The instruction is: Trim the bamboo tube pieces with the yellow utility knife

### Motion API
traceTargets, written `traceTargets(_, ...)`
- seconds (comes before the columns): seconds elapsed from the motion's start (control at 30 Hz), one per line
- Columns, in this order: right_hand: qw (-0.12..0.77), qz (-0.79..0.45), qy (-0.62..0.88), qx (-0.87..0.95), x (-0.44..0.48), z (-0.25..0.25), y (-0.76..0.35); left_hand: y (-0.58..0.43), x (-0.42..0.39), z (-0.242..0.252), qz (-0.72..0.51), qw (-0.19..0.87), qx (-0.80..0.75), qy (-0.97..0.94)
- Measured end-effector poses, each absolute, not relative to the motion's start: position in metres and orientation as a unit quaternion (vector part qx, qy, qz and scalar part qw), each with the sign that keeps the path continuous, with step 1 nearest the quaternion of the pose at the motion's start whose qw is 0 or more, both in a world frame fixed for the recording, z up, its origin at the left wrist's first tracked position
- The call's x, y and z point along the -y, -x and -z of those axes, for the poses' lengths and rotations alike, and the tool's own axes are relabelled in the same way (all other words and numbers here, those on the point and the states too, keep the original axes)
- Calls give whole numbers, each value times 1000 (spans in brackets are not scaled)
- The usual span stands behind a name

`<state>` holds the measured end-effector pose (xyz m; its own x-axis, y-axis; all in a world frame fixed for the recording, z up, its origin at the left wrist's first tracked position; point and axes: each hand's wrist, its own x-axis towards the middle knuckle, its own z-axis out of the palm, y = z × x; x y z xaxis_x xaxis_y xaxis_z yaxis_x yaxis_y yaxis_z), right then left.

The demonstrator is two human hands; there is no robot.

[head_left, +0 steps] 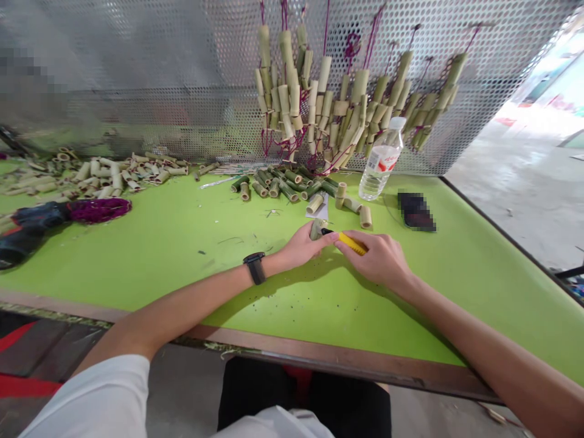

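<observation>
Over the middle of the green tabletop, my left hand (301,248) is closed around a short piece of bamboo (316,229). A yellow utility knife (352,243) with a black front end sits in my right hand (381,258), its front end against or very near the bamboo; the blade itself is too small to make out. The left thumb reaches across to the knife's front. Just beyond the hands, a loose bamboo piece (314,203) lies on a small grey-white sheet (322,212). Another short piece (365,217) stands to the right.
Green bamboo pieces (287,190) lie heaped at the back, paler ones (109,175) at back left. A power drill (34,222) with purple thread rests at left. A water bottle (382,159) and a dark blurred object (416,211) are right. Strung bamboo (285,100) hangs on the perforated panel (182,73).
</observation>
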<state>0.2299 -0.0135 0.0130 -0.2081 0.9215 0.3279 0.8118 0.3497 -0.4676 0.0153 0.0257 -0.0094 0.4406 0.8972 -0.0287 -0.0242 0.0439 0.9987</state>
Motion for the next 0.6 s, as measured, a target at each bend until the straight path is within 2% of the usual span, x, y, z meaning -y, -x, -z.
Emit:
traceTargets(0.37, 318, -40, 655, 684, -3, -16, -245, -21, -26, 9, -399, 636, -396, -529)
traceTargets(0.47, 333, -56, 634, 696, -3, -19, -248, -20, -27, 9, -409, 649, -383, -515)
traceTargets(0.6, 304, -111, 570, 755, 4, -18, -240, -18, -28, 8, -414, 640, -368, -532)
